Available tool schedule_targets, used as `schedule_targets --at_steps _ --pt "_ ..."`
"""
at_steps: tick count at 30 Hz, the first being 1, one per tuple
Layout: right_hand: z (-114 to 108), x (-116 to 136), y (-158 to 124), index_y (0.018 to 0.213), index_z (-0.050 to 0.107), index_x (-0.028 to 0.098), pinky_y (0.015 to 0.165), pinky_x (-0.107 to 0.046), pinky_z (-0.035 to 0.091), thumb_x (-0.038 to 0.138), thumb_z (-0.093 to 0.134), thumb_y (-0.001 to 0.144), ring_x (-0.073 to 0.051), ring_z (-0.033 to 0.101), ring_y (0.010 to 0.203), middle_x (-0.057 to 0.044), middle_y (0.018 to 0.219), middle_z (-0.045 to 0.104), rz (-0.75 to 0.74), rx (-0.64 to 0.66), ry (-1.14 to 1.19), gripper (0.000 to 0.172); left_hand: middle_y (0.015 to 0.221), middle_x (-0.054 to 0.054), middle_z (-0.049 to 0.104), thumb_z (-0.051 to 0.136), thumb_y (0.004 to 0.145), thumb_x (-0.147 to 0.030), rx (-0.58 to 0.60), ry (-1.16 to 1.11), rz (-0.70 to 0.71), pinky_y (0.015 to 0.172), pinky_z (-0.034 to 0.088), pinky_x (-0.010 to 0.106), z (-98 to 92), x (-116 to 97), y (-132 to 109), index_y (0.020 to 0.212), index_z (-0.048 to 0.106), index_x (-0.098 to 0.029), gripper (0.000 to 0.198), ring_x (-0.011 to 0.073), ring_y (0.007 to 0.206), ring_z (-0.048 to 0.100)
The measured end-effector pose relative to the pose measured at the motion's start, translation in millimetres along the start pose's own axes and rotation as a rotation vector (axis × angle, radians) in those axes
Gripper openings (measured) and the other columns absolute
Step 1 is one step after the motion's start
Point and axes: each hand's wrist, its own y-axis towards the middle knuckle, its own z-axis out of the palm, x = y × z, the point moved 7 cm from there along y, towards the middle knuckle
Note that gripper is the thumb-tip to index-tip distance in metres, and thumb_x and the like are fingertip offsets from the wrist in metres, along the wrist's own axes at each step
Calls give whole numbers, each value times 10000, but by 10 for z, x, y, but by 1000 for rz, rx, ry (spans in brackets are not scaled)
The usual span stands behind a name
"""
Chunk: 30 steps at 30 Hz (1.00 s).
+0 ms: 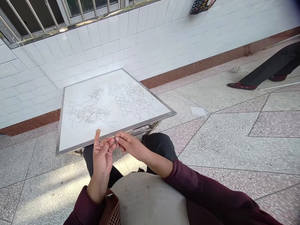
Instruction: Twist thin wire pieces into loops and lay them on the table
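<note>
Lap: a round off-white fabric pad [147, 200] fills the bottom middle of the view, with a brown patterned bag [112, 207] pressed beside it on the left, below the left wrist. A small pale pin [109, 195] shows at that wrist.

Sleeves: maroon, on both forearms, the left sleeve [84, 210] and the right sleeve [206, 190].

Left hand [102, 153]: raised, palm toward the camera, just in front of the near edge of the surface. Its grip is partly curled, with the index finger upright and a tan wrap [97, 132] on the tip. Whether it pinches anything, I cannot tell.

Right hand [127, 144]: reaches across to the left hand, its grip pressed together at the fingertips on a thin strand [112, 137]. The strand is too fine to name exactly, and a fine length of it [126, 164] hangs down toward the pad.

Surface: a white-topped table [79, 136] with a metal rim, set at an angle, its far corner near the tiled wall.

Markings: dark scribbled lines [90, 109] toward the left corner and chained loops [131, 100] toward the right. Whether they are drawn or laid strands, I cannot tell.

Floor: speckled terrazzo tiles [234, 147], with a white paper scrap [198, 111] right of the surface.

Nearby person: dark trousers [274, 64] and dark red shoes [242, 86] at upper right, well apart from the hands.

Wall: white tiles [93, 40] beneath barred window rails [35, 18].
</note>
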Motion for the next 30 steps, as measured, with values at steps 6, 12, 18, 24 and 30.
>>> schedule_targets --at_steps 6,12,18,24,30 --pt "94 89 -54 922 536 194 523 -222 428 499 597 902 -69 487 544 33 767 572 17 61 79 312 1005 7 743 744 833 -278 -93 60 198 795 576 263 76 -146 35 1427 415 -337 681 155 916 728" --pt "116 60 -49 907 508 191 474 -196 366 487 597 915 -59 451 520 38 733 572 25 67 177 309 1043 29 751 719 855 -226 3 258 388 921 569 378 189 -281 -69 1472 335 -348 737 213 1015 720" --pt "184 2 -54 915 511 191 500 -207 369 438 578 934 -65 457 539 18 783 613 8 199 85 257 1061 40 746 620 913 -143 139 529 636 928 572 422 248 -403 -143 1491 260 -338 709 226 1059 706" --pt "163 -10 -88 904 555 210 646 -273 481 288 539 937 -129 595 684 26 755 600 -54 196 -168 86 1129 92 741 597 888 -30 303 1092 1016 934 576 419 334 -456 -213 1520 212 -280 781 197 947 744" --pt "146 102 -114 887 578 202 702 -302 494 256 545 905 -146 605 743 7 798 613 -47 198 -245 66 1216 157 699 644 850 -9 473 1375 1309 855 600 313 369 -409 -273 1541 192 -200 847 206 1065 704"
